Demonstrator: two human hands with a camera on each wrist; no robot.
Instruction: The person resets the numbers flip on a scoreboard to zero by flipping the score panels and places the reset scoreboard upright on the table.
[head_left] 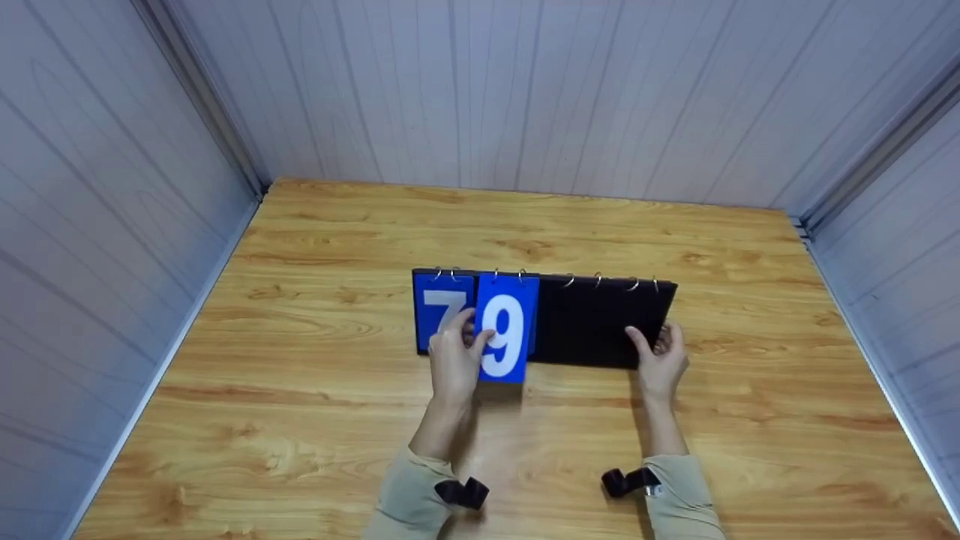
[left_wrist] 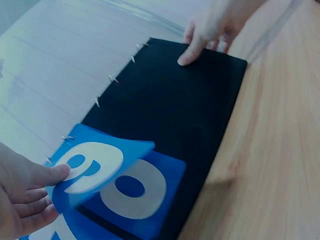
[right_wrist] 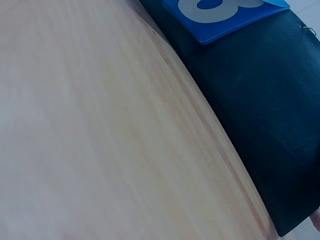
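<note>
A black flip scoreboard (head_left: 585,319) stands tilted on the table, with metal rings along its top edge. My left hand (head_left: 454,367) pinches the blue card with a white 9 (head_left: 517,367) by its left edge, thumb on the front. In the left wrist view that card is lifted off another blue card (left_wrist: 172,167), whose rounded white digit is partly covered. Left of it hangs a blue card with a 7 (head_left: 429,300), partly behind my left hand. My right hand (head_left: 661,371) grips the board's right edge, thumb in front and fingers behind; the right wrist view catches only a fingertip.
The scoreboard rests on a wood-grain table (head_left: 315,450). Pale panelled walls (head_left: 480,90) enclose the table at the back and both sides. The board's right half bears rings (head_left: 598,280) without cards. Each sleeve carries a dark wrist strap mount (head_left: 469,493).
</note>
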